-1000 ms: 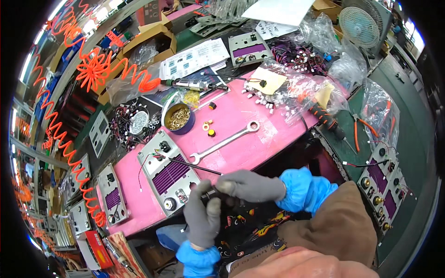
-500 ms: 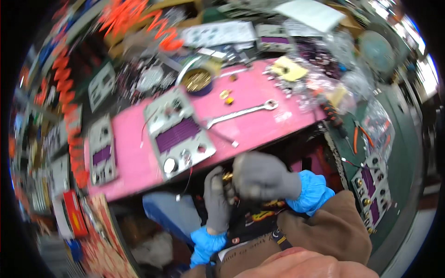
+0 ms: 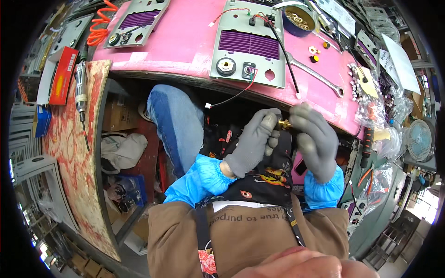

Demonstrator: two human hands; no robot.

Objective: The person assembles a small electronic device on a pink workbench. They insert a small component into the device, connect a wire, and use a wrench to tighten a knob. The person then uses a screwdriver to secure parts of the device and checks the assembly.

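Note:
My left hand, in a grey glove with a blue sleeve cover, pinches a small brass fitting between thumb and fingers, just off the table's front edge. Beside it is my right hand, gloved alike, with its fingers stretched out and its thumb apart. Those fingertips are close to the fitting's free end; whether they touch it I cannot tell. Beyond the hands lies a grey metal panel with a purple slatted grille, black sockets and loose wires. A combination wrench rests to its right.
The pink-covered table also bears a second panel, a bowl of brass rings, and small yellow-and-black knobs. An electric screwdriver is on a worn board at left. A fan stands right.
My view has swung, shifting the table up in the picture. My right hand was curled close against the left; now its fingers are spread. The brass fitting stays in my left hand.

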